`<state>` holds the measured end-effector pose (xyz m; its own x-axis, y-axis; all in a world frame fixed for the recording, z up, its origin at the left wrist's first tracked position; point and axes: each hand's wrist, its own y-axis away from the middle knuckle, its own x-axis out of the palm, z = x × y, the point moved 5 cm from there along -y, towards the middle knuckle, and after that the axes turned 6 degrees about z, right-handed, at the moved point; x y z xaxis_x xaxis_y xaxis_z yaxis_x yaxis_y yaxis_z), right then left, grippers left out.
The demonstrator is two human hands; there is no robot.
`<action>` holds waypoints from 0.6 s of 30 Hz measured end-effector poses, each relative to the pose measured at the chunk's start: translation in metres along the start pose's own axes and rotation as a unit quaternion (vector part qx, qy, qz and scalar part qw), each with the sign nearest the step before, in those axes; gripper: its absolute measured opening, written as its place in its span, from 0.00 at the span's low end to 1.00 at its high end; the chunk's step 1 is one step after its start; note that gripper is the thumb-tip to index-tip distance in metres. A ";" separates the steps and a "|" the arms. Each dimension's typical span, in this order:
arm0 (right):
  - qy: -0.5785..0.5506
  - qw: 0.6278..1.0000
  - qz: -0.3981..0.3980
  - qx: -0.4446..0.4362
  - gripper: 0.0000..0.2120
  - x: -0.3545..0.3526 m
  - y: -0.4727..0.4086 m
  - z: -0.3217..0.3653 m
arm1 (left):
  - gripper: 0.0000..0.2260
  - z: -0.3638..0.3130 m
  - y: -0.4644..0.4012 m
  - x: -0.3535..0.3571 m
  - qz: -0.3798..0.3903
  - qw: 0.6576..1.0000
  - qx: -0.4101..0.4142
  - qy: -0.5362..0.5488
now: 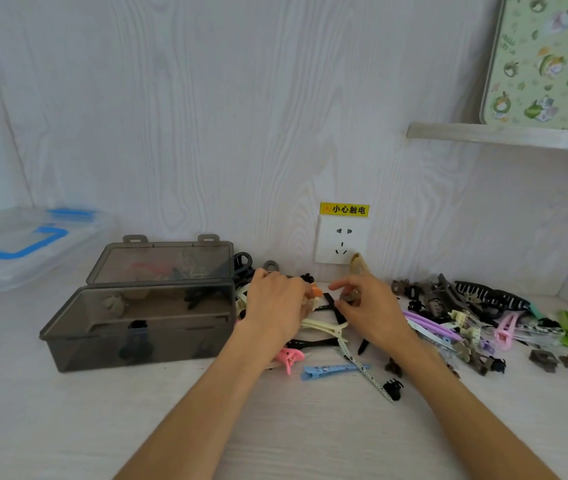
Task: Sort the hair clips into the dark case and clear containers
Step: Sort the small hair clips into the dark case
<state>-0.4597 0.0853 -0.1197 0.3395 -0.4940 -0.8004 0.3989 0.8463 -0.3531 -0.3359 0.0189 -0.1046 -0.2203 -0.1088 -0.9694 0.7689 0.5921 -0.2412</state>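
Beside the dark case (137, 323), left hand (275, 303) grips clips while right hand (365, 306) pinches a small clip (348, 296).

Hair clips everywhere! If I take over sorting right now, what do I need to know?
Left hand: closed on a few clips from the pile, one orange.
Right hand: pinching a small brownish clip.
Dark case: open, left of the hands, a few clips inside.
Clear container: far left, lid on.
Left: most clips, spread on the table from the case to the right edge.
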 end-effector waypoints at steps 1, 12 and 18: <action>-0.005 1.000 -0.007 0.001 0.10 -0.001 0.000 0.000 | 0.09 -0.001 0.000 -0.001 -0.011 1.000 0.002 -0.002; 0.167 0.983 0.062 -0.038 0.09 0.006 -0.059 0.045 | 0.09 0.014 0.008 -0.020 -0.118 0.987 -0.025 0.109; 0.261 0.945 0.191 -0.047 0.10 0.031 -0.074 0.044 | 0.08 0.034 0.025 -0.056 -0.264 0.938 -0.058 0.219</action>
<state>-0.4407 -0.0016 -0.0973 -0.0330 -0.0040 -0.9994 0.2466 0.9691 -0.0120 -0.2841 0.0132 -0.0579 -0.7967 -0.0872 -0.5981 0.4187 0.6341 -0.6501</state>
